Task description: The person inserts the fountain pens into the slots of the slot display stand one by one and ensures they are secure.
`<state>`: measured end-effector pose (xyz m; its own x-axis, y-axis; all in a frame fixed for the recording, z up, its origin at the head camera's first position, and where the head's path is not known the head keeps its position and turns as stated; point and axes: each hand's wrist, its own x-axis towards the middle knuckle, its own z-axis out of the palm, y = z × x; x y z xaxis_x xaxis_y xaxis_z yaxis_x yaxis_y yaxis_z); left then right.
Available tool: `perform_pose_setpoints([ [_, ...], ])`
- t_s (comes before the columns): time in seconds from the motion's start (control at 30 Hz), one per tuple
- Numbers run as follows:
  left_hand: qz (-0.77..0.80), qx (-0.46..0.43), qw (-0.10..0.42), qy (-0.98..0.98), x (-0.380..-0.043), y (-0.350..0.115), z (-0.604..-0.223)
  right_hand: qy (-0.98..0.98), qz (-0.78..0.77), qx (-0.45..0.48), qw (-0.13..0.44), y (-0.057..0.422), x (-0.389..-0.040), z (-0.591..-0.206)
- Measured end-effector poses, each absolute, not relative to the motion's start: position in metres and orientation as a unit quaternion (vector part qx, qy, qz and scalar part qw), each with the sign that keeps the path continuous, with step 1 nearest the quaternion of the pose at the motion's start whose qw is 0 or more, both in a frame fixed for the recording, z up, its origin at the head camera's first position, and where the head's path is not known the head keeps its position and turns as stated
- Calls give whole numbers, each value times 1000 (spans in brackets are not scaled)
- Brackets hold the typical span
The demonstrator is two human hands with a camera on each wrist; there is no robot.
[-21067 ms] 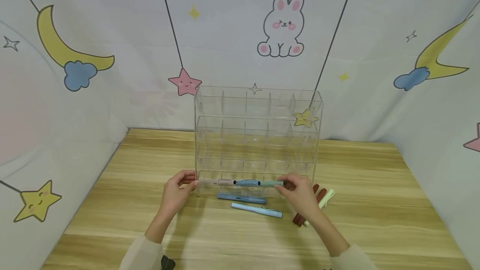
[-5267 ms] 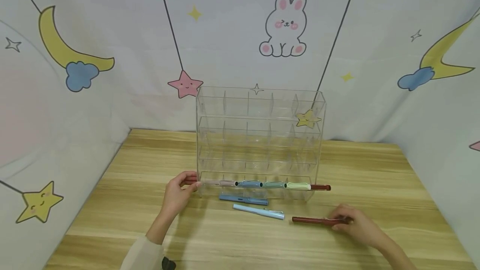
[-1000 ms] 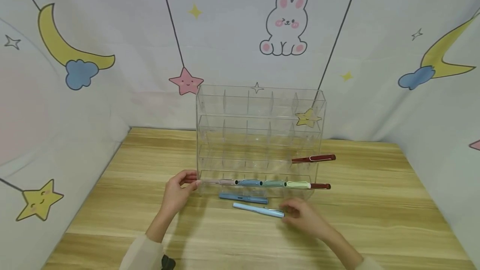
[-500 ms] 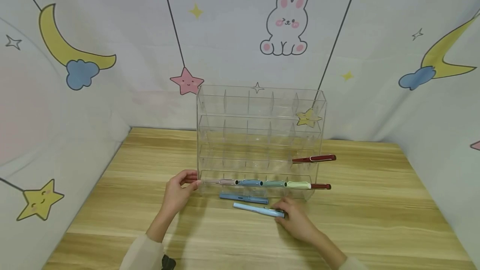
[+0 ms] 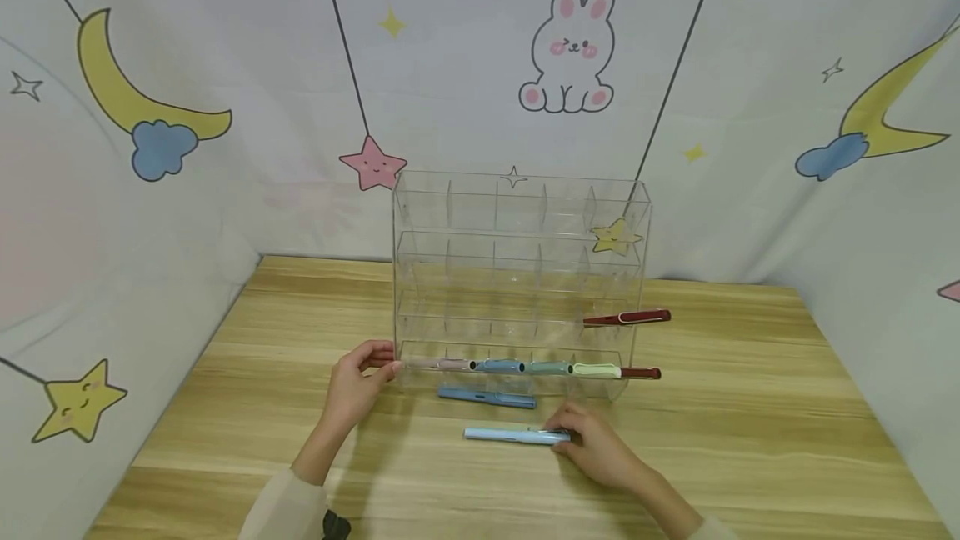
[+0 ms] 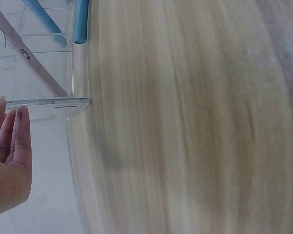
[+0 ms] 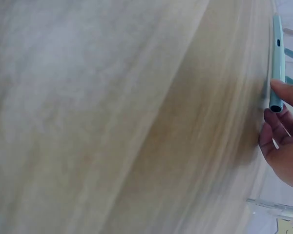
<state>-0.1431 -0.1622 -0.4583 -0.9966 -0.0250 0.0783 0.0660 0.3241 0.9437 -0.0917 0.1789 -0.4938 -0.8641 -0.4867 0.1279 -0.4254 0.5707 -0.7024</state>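
A clear acrylic pen rack (image 5: 517,248) with rows of divided compartments stands upright on the table. My left hand (image 5: 358,382) holds its left side edge, thumb at the front and fingers along the outer side; the left wrist view shows the fingertips (image 6: 22,114) right at the panel. Between thumb and fingers, my right hand (image 5: 596,444) pinches the clip end of a light blue pen (image 5: 506,436), low over the table in front of the rack. In the right wrist view the pen (image 7: 277,63) points away from the hand. A darker blue pen (image 5: 487,397) lies at the rack's foot.
Along the rack's bottom row sit pink (image 5: 453,364), blue (image 5: 501,367), green (image 5: 550,367) and pale green pens (image 5: 596,370), plus a dark red one (image 5: 641,373) sticking out right. Another dark red pen (image 5: 626,318) leans from the row above. A patterned curtain (image 5: 465,82) hangs behind.
A dark red pen now rests in the second row from the bottom. My right hand has come to the light blue pen, gripped it and swung it nearly level. The left hand has stayed put.
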Motion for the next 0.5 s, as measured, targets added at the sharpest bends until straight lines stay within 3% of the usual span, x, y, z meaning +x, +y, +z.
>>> perform_pose_setpoints([
  [0.23,-576,-10,38,-817,-143,-162,-458,870,-402,-278,60,185,-86,-476],
  [0.5,-572,-12,35,-819,-143,-162,-458,849,-425,-310,49,193,-79,-427],
])
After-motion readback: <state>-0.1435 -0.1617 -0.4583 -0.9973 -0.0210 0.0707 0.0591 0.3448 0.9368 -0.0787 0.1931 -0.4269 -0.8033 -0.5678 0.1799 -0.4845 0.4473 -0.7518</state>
